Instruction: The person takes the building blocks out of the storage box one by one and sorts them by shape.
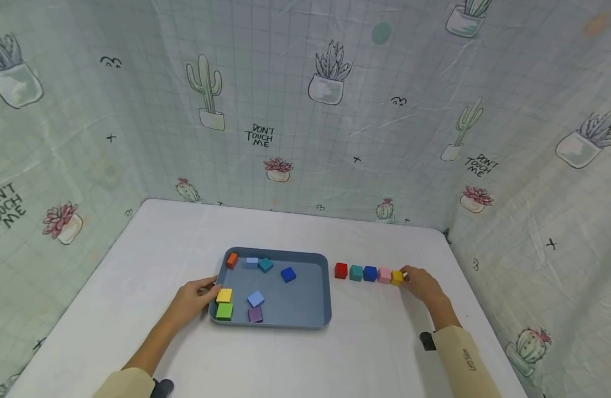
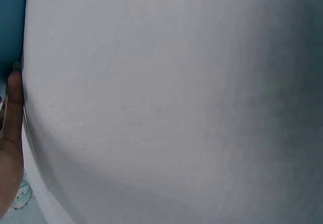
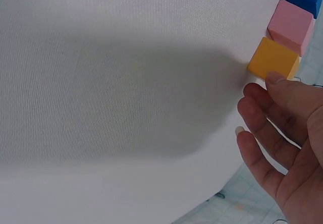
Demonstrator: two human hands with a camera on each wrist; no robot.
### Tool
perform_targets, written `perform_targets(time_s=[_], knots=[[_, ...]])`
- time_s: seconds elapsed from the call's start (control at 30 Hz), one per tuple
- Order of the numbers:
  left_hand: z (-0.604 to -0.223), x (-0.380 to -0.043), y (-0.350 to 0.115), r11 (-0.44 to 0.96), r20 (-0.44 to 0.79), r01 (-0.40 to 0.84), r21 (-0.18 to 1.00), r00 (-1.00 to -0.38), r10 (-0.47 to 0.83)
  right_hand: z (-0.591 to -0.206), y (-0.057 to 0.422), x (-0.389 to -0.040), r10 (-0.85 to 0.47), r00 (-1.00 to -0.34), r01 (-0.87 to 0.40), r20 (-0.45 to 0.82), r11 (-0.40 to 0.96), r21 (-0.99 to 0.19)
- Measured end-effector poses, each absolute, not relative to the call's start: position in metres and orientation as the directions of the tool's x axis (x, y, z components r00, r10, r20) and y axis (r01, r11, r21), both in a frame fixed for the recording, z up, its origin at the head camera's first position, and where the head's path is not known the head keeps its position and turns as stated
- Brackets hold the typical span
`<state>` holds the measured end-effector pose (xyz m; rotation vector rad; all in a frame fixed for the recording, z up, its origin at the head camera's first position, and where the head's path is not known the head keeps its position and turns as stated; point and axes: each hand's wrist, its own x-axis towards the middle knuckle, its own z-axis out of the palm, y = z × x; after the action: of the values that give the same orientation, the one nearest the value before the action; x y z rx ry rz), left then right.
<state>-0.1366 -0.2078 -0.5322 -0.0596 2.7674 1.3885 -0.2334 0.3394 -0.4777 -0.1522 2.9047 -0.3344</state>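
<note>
our right hand point(image 1: 422, 284) pinching the yellow block point(image 3: 272, 57), our left hand point(image 1: 191, 299) at the tray point(image 1: 305, 301), grip unclear, we're likely squaring the right end of the row point(image 1: 370, 273) before a clean release.

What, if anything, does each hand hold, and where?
Right hand: thumb at the right side of the rightmost yellow block; pinch unclear. Left hand: at the left edge of the tray; grip unclear.

pale gridded cloth backdrop point(image 1: 295, 204), three sides, creased | printed potted cacti point(image 1: 204, 88), "DON'T TOUCH ME" lettering point(image 1: 261, 136) | white table point(image 1: 370, 348)
</note>
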Motion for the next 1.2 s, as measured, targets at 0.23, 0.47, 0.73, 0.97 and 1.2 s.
perform_targets(time_s=[0.23,0.47,0.73,0.97,1.2], knots=[[-0.533,-0.138,-0.207,0.594,-0.05,-0.048,0.803,-0.999,-0.013,-0.474,0.344,-0.233,-0.115,-0.968,-0.055,-0.225,0.965,-0.257],[-0.531,-0.139,-0.208,0.593,-0.049,-0.042,0.804,-0.999,-0.006,-0.462,0.347,-0.23,-0.038,-0.98,0.003,-0.194,0.978,-0.207],[-0.528,-0.14,-0.209,0.595,-0.058,-0.053,0.802,-0.998,-0.01,-0.448,0.323,-0.232,-0.075,-0.993,-0.049,-0.088,0.963,-0.264],[-0.53,-0.14,-0.208,0.594,-0.047,-0.043,0.803,-0.999,-0.009,-0.441,0.29,-0.235,-0.157,-0.986,-0.131,-0.052,0.934,-0.333],[-0.531,-0.138,-0.207,0.594,-0.051,-0.049,0.803,-0.999,-0.014,-0.441,0.253,-0.238,-0.243,-0.967,-0.208,-0.073,0.924,-0.321]])
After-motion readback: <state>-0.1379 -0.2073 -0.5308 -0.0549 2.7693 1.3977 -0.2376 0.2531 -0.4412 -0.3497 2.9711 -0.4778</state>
